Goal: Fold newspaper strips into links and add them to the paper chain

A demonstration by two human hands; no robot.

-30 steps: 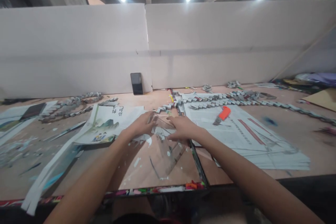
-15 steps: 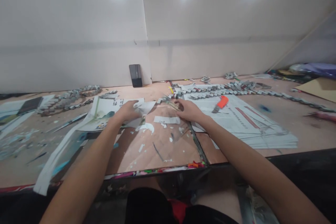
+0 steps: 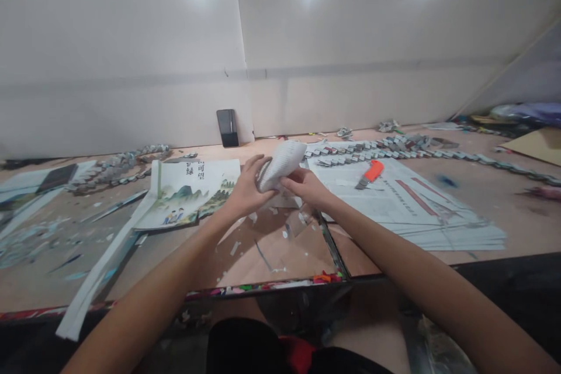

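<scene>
A curved white sheet of paper (image 3: 287, 163) with faint rows of print is held up over the middle of the table. My left hand (image 3: 248, 191) is closed round its left side, thumb in front and fingers behind. From the right, my right hand (image 3: 309, 188) pinches the lower edge between thumb and fingers. Part of another pale paper piece (image 3: 284, 201) shows beneath the hands. Left of them lies a printed page (image 3: 186, 198) with a landscape picture. To the right, an orange-handled utility knife (image 3: 372, 173) rests on stacked printed sheets (image 3: 403, 210).
Chains of folded paper links (image 3: 372, 153) stretch across the back right, and another chain (image 3: 116, 168) lies at the left. A phone (image 3: 227, 127) leans against the white partition (image 3: 131, 70). Long white paper strips (image 3: 96, 269) hang over the table's front edge.
Both hands have come together at the middle. The white paper is now raised upright and bent between them, and the small strip lying below is mostly covered.
</scene>
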